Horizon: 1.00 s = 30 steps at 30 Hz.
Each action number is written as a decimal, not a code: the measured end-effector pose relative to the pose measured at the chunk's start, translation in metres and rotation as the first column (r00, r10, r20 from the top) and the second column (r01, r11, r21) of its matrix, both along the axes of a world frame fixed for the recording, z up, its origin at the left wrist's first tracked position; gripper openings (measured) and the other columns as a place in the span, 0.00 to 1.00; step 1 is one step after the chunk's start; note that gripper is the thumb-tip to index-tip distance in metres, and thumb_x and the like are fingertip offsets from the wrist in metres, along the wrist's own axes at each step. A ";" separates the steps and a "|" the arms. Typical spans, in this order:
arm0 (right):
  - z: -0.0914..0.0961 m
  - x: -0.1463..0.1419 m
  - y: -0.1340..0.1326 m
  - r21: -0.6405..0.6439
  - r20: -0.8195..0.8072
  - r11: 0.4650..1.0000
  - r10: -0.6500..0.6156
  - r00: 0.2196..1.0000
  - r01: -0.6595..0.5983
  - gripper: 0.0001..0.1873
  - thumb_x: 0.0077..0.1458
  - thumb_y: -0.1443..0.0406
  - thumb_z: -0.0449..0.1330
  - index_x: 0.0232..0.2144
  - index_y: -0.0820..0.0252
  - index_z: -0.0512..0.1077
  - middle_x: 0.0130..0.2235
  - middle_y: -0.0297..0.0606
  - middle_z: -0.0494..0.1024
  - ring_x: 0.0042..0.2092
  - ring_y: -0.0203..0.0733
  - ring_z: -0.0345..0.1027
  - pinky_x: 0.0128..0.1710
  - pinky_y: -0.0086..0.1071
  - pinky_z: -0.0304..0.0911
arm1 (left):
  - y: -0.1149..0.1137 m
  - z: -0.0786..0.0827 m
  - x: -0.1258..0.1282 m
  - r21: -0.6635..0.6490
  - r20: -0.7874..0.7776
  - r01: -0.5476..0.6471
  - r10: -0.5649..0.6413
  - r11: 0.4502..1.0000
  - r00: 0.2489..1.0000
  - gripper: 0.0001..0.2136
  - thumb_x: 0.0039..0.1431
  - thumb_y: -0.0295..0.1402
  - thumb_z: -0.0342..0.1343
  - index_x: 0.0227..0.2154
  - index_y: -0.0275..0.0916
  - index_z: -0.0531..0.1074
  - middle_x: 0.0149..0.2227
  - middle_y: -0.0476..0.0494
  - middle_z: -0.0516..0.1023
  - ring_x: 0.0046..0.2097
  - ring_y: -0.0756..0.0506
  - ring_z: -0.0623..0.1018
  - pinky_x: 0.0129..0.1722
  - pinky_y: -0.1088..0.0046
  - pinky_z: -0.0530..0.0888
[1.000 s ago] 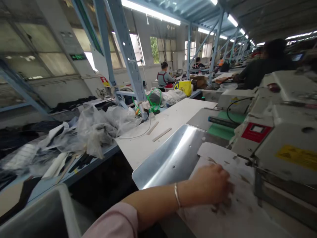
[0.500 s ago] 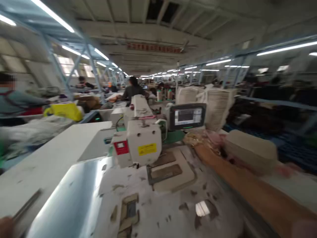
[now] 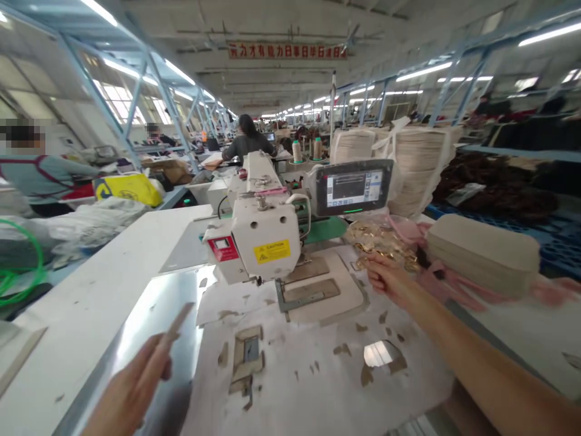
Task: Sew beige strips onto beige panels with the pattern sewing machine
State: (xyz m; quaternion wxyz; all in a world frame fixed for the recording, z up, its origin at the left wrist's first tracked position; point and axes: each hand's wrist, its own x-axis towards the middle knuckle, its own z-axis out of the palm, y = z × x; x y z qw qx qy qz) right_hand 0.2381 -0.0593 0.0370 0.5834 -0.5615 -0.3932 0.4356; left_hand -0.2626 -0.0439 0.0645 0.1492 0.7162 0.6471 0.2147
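Both hands are busy away from the needle. The left hand [image 3: 131, 387], near left, has its fingers clamped on a thin strip [image 3: 179, 321]. The right hand [image 3: 385, 278] curls its fingers together at the gold fittings [image 3: 384, 242] on the right, though whether it grips one is unclear. The clamp plate [image 3: 308, 292] under the sewing machine [image 3: 258, 242] looks bare, so work there seems not yet started.

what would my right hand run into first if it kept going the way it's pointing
Most likely the pile of gold metal pieces: the right hand points at it and is about at its near edge. Depth is hard to judge, but nothing else shows between them. The screen stands behind the pile.
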 end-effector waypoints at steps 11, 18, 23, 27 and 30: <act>-0.010 -0.032 -0.012 0.006 -0.249 0.998 0.056 0.967 -0.056 0.21 0.40 0.58 0.74 0.32 0.57 0.69 0.30 0.33 0.78 0.29 0.35 0.72 0.31 0.30 0.69 | -0.026 0.019 0.208 -0.147 -0.156 0.488 -0.508 0.860 0.847 0.14 0.72 0.36 0.39 0.38 0.39 0.69 0.33 0.42 0.80 0.37 0.42 0.82 0.38 0.70 0.74; -0.023 -0.035 -0.014 -0.048 0.074 0.993 0.109 0.991 -0.105 0.14 0.49 0.55 0.65 0.33 0.58 0.72 0.27 0.34 0.76 0.27 0.36 0.68 0.26 0.29 0.63 | -0.024 0.015 0.266 -0.034 -0.465 0.549 -0.499 0.835 0.731 0.11 0.69 0.26 0.42 0.42 0.35 0.70 0.32 0.35 0.81 0.35 0.35 0.84 0.31 0.61 0.79; -0.031 -0.031 -0.015 -0.026 0.555 0.993 0.109 0.825 -0.113 0.08 0.59 0.61 0.50 0.33 0.55 0.68 0.25 0.33 0.74 0.27 0.40 0.67 0.27 0.32 0.61 | -0.023 0.007 0.271 -0.070 -0.509 0.597 -0.543 0.799 0.668 0.09 0.65 0.21 0.46 0.42 0.33 0.70 0.33 0.33 0.81 0.36 0.36 0.84 0.32 0.62 0.79; -0.029 -0.035 -0.021 0.048 0.830 0.976 0.080 0.552 -0.213 0.14 0.59 0.67 0.48 0.43 0.59 0.71 0.37 0.43 0.81 0.38 0.45 0.75 0.41 0.37 0.67 | -0.022 0.003 0.272 -0.050 -0.504 0.575 -0.518 0.816 0.691 0.09 0.66 0.23 0.46 0.40 0.34 0.71 0.32 0.34 0.81 0.34 0.36 0.84 0.30 0.63 0.79; -0.027 -0.039 -0.026 0.022 0.906 0.984 0.056 0.419 -0.179 0.19 0.60 0.68 0.48 0.50 0.62 0.72 0.39 0.48 0.81 0.38 0.48 0.77 0.40 0.38 0.67 | -0.025 -0.003 0.276 0.004 -0.484 0.608 -0.530 0.794 0.696 0.08 0.67 0.25 0.46 0.39 0.34 0.72 0.31 0.35 0.81 0.33 0.37 0.84 0.28 0.64 0.79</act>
